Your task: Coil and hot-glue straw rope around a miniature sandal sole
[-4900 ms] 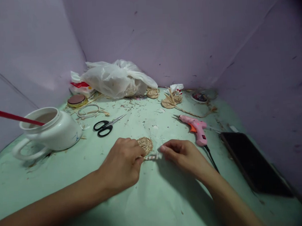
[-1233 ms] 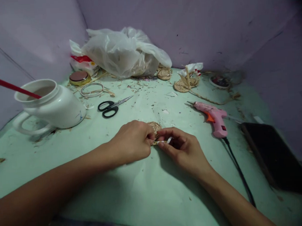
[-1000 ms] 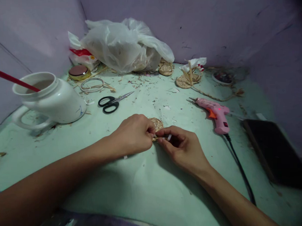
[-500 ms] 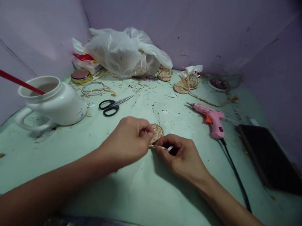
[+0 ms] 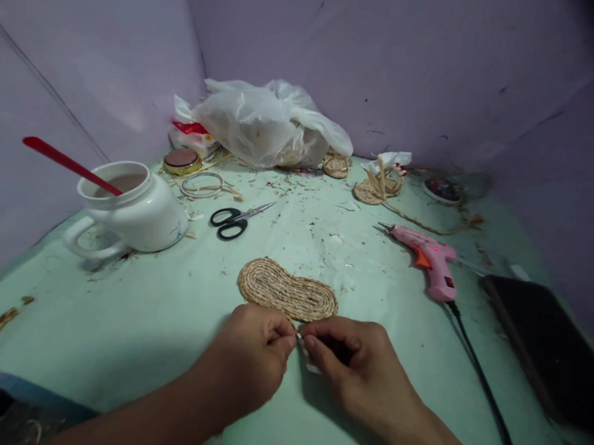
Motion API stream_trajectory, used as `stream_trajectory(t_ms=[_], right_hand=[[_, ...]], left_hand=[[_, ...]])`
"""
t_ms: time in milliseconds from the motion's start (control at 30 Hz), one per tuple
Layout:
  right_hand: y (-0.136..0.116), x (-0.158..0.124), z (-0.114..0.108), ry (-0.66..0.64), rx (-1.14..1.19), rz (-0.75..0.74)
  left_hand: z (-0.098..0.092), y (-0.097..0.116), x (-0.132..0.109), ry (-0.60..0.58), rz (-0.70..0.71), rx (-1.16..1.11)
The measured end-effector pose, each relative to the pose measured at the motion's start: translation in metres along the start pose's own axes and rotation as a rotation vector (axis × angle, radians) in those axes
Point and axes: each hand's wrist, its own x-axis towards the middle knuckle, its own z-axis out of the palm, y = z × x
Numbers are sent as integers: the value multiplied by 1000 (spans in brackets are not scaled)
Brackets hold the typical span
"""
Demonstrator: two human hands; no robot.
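Observation:
A flat, sole-shaped piece of coiled straw braid [image 5: 287, 292] lies on the table just beyond my hands. My left hand [image 5: 256, 352] is closed in a pinch at its near edge, on a short tail of straw braid [image 5: 294, 325] beside the piece. Fingertip to fingertip with it, my right hand [image 5: 359, 364] pinches a small white strip [image 5: 312, 367] that hangs under the thumb. Whether the strip touches the braid tail is too small to tell.
To the right lie a pink glue gun [image 5: 429, 259] with a black cord and a dark phone [image 5: 543, 343]. Black-handled scissors [image 5: 235, 222] and a white mug [image 5: 154, 219] with a red stick stand left. Behind are a plastic bag [image 5: 268, 128] and another straw coil [image 5: 369, 192].
My left hand has moved off the straw piece, which now shows whole. Both hands sit lower in the view, their fingertips drawn together, and the camera view has shifted.

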Motion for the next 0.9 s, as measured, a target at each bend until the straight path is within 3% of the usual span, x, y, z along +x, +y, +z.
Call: stream_trajectory(t_ms=[167,433,667,900], right_hand=[[2,0,1,-19,56,35],[2,2,5,-7,105,45],[8,2,8,57,76,17],[5,2,7,28,69,20]], left_hand=[[7,0,3,26,-44,-50],[7,1,3,61,1,-1],[5,1,3,17,0,-31],[11,0,4,70,-40,5]])
